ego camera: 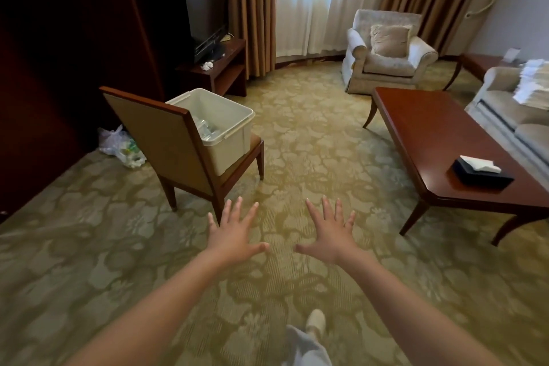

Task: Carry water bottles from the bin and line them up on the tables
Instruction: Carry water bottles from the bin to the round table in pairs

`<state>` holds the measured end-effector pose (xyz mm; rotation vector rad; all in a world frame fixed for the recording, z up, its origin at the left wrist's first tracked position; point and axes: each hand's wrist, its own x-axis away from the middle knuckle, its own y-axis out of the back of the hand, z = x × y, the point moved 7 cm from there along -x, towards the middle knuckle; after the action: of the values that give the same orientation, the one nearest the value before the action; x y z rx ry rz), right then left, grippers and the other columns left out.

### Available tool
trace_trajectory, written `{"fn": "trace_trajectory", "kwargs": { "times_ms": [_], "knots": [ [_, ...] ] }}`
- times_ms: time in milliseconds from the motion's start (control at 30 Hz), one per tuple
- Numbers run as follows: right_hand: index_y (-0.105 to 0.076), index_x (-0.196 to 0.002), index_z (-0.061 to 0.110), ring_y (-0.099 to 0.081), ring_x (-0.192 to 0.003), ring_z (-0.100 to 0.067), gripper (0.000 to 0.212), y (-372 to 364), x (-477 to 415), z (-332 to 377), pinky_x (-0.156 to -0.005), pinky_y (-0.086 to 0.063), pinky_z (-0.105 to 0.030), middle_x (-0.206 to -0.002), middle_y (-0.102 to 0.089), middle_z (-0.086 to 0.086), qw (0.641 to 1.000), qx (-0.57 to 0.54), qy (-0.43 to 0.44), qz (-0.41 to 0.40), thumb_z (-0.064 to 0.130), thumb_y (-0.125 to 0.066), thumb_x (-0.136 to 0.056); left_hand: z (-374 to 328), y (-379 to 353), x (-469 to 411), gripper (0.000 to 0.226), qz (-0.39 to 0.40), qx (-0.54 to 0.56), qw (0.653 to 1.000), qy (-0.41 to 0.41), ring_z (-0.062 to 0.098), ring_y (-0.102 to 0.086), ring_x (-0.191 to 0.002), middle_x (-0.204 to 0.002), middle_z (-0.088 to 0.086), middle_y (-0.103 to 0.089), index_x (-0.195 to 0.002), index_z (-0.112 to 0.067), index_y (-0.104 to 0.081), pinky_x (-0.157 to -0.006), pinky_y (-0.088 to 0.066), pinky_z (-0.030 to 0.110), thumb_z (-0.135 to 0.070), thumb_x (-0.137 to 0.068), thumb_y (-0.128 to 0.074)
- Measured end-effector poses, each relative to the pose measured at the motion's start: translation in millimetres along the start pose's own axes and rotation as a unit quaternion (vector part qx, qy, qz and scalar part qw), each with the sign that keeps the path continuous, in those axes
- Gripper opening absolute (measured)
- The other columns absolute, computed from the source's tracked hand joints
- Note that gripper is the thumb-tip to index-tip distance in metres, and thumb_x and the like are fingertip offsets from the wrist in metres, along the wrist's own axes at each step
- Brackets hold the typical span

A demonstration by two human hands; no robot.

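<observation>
1. Both hands are empty: left hand (234, 235) and right hand (329, 235) stretch forward over the carpet (297, 142), fingers spread straight.
2. The white plastic bin (231, 145) sits on the seat of a wooden chair (148, 128), ahead and to the left (left hand nearer); clear water bottles (206, 128) lie inside.
3. The coffee table (416, 128) stands to the right, well apart from the bin.

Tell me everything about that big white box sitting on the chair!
The bin is a cream-white plastic tub, rectangular with rounded corners and a thick rim that carries small clip tabs. It has no lid and stands upright on the seat of the wooden chair, right beside the chair's back, which hides part of it. Clear water bottles lie low inside it. Only the chair seat and the bottles touch it.
</observation>
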<state>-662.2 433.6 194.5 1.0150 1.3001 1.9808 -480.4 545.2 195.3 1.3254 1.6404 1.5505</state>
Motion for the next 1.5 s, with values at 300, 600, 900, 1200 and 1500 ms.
{"fn": "trace_trajectory", "kwargs": {
  "times_ms": [300, 600, 900, 1200, 1500],
  "knots": [
    [0.017, -0.154, 0.039, 0.036, -0.143, -0.037, 0.114, 84, -228, -20, -0.113, 0.020, -0.064, -0.162, 0.029, -0.007, 0.998, 0.012, 0.062, -0.001, 0.071, -0.062, -0.079, -12, 56, -216, 0.099, -0.023, 0.004, 0.998, 0.052, 0.022, 0.026, -0.147, -0.161, -0.001, 0.024, -0.153, -0.043, 0.011, -0.116, 0.012, 0.061, -0.075, -0.081, -0.050],
    [0.014, -0.155, 0.039, 0.034, -0.144, -0.038, 0.113, 160, -413, -12, -0.113, 0.020, -0.064, -0.162, 0.027, -0.008, 0.990, 0.033, 0.137, 0.007, 0.067, -0.064, -0.079, 1, 107, -365, 0.099, -0.025, 0.028, 0.992, 0.124, 0.026, 0.026, -0.147, -0.161, 0.001, 0.026, -0.153, -0.042, 0.013, -0.115, 0.010, 0.062, -0.076, -0.082, -0.048],
    [0.012, -0.156, 0.038, 0.032, -0.144, -0.040, 0.111, 183, -591, 37, -0.113, 0.017, -0.066, -0.163, 0.024, -0.009, 0.977, 0.064, 0.204, 0.022, 0.067, -0.063, -0.079, 70, 134, -517, 0.098, -0.017, 0.039, 0.983, 0.181, 0.026, 0.024, -0.148, -0.162, 0.001, 0.025, -0.154, -0.040, 0.011, -0.116, 0.005, 0.063, -0.075, -0.083, -0.047],
    [0.014, -0.156, 0.038, 0.034, -0.144, -0.039, 0.109, 207, -751, 123, -0.112, 0.021, -0.064, -0.163, 0.025, -0.007, 0.961, 0.084, 0.261, 0.043, 0.067, -0.061, -0.081, 154, 178, -644, 0.099, -0.019, 0.048, 0.969, 0.241, 0.025, 0.024, -0.148, -0.161, 0.002, 0.025, -0.153, -0.040, 0.014, -0.115, 0.006, 0.063, -0.077, -0.082, -0.046],
    [0.012, -0.156, 0.039, 0.032, -0.145, -0.038, 0.109, 200, -853, 172, -0.113, 0.020, -0.064, -0.164, 0.023, -0.006, 0.932, 0.116, 0.333, 0.085, 0.070, -0.060, -0.080, 195, 180, -702, 0.100, -0.012, 0.081, 0.941, 0.330, 0.027, 0.023, -0.148, -0.161, 0.002, 0.026, -0.153, -0.041, 0.012, -0.117, 0.006, 0.063, -0.077, -0.081, -0.048]
  ]
}}
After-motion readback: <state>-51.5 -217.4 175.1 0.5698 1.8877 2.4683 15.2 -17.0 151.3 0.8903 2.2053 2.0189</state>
